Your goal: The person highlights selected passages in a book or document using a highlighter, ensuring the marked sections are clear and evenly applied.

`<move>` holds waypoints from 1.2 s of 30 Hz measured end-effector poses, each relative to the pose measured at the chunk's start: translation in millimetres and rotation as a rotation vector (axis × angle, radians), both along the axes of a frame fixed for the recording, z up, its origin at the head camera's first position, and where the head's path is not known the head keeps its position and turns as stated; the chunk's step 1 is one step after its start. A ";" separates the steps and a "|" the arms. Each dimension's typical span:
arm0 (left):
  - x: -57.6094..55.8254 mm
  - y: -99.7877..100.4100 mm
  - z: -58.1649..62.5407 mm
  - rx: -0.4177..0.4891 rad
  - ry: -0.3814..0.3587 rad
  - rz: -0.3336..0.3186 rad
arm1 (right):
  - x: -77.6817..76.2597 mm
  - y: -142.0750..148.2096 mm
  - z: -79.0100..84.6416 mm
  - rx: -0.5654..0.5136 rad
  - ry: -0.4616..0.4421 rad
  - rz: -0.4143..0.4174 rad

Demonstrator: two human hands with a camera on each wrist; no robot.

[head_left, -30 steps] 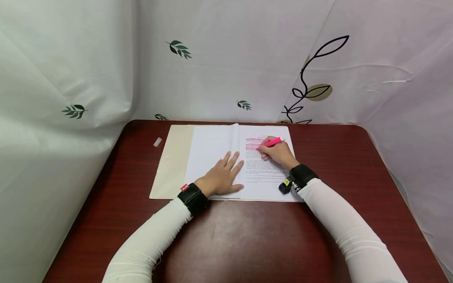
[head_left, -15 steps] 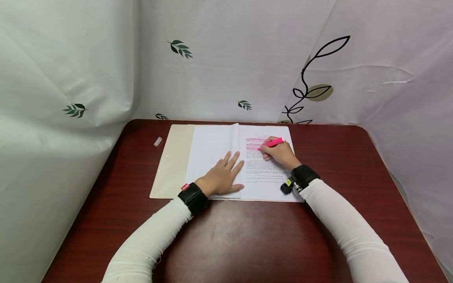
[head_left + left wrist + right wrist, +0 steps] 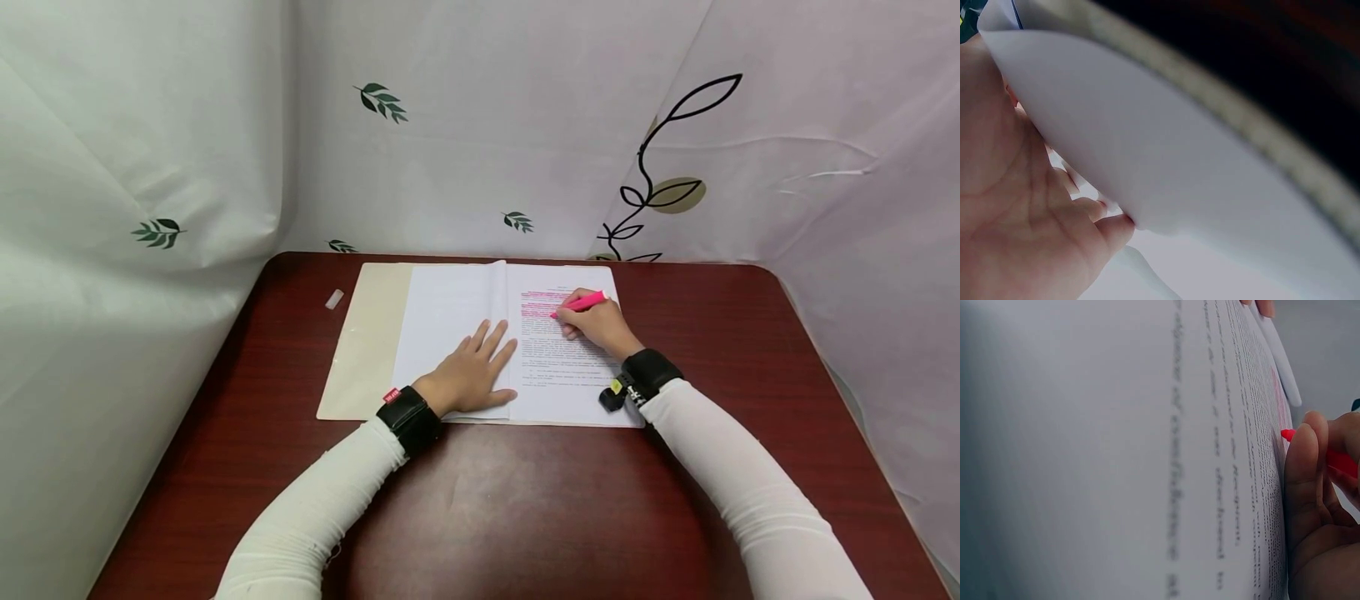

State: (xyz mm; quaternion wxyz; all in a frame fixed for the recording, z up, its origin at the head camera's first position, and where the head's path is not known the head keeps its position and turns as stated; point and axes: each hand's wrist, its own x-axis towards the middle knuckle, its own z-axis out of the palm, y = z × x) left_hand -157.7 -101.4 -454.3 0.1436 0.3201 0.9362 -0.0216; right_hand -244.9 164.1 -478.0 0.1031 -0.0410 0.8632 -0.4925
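In the head view my right hand (image 3: 600, 323) pinches a pink highlighter (image 3: 585, 302), its tip down at a printed line in the upper part of the right-hand page (image 3: 562, 400). Several lines above it carry pink marking. The right wrist view shows the highlighter's red-pink tip (image 3: 1287, 434) right at the text, thumb and fingers closed round the barrel. My left hand (image 3: 471, 375) lies with fingers spread on the blank left-hand page (image 3: 446, 296), near the fold. In the left wrist view the palm (image 3: 1022, 206) is beside the white sheet (image 3: 1097, 119).
The papers lie in an open cream folder (image 3: 360, 350) on a dark red-brown table (image 3: 555, 508). A small whitish block (image 3: 334, 300) sits left of the folder. White curtain (image 3: 480, 125) with leaf prints hangs behind the table and at both sides.
My right hand and the highlighter have slid slightly to the right along the text line, and the pink marking reaches a little further. The left hand has stayed in place.
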 end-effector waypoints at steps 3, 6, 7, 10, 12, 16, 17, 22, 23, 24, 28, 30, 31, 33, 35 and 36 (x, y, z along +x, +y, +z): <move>0.0 -0.7 -0.4 0.004 0.011 -0.007 | 0.1 0.6 1.1 -0.013 0.001 -0.001; -0.1 -1.4 -1.4 0.011 0.026 -0.016 | 1.3 1.6 2.4 -0.033 -0.003 -0.005; -0.2 -1.6 -1.8 0.013 0.031 -0.019 | 1.8 2.1 2.8 -0.040 -0.005 -0.008; -0.6 -1.9 -2.5 0.014 0.034 -0.023 | 2.8 3.7 3.6 -0.037 -0.008 -0.018; -0.7 -2.0 -2.7 0.019 0.034 -0.023 | 3.0 4.4 3.5 -0.036 -0.012 -0.024; -0.8 -2.1 -3.1 0.016 0.027 -0.018 | 2.5 5.1 2.6 -0.035 -0.008 -0.027; -0.6 -2.2 -2.9 0.017 0.024 -0.018 | 2.5 5.3 2.3 -0.034 -0.008 -0.029; -0.2 -2.4 -2.3 0.025 0.024 -0.022 | 3.2 6.9 1.9 -0.022 0.001 -0.024; -0.1 -2.3 -2.1 0.024 0.025 -0.023 | 3.4 7.3 1.8 -0.020 0.000 -0.025; -0.3 -2.1 -2.2 0.018 0.024 -0.023 | 3.5 7.7 1.9 -0.019 0.000 -0.025; -0.4 -1.3 -1.6 0.002 0.021 -0.020 | 3.8 9.3 2.0 -0.036 -0.016 -0.031; -0.4 -1.2 -1.6 -0.004 0.020 -0.018 | 3.8 10.1 2.2 -0.043 -0.024 -0.034; -0.2 -1.3 -1.5 -0.001 0.020 -0.017 | 4.0 10.6 2.3 -0.044 -0.026 -0.034; 0.0 -1.3 -1.2 -0.001 0.020 -0.016 | 4.3 11.4 2.6 -0.042 -0.024 -0.034; 0.2 -1.5 -1.2 0.009 0.017 -0.014 | 4.5 12.1 2.7 -0.035 -0.021 -0.034; 0.3 -1.5 -1.2 0.011 0.015 -0.014 | 4.5 12.5 2.5 -0.028 -0.019 -0.035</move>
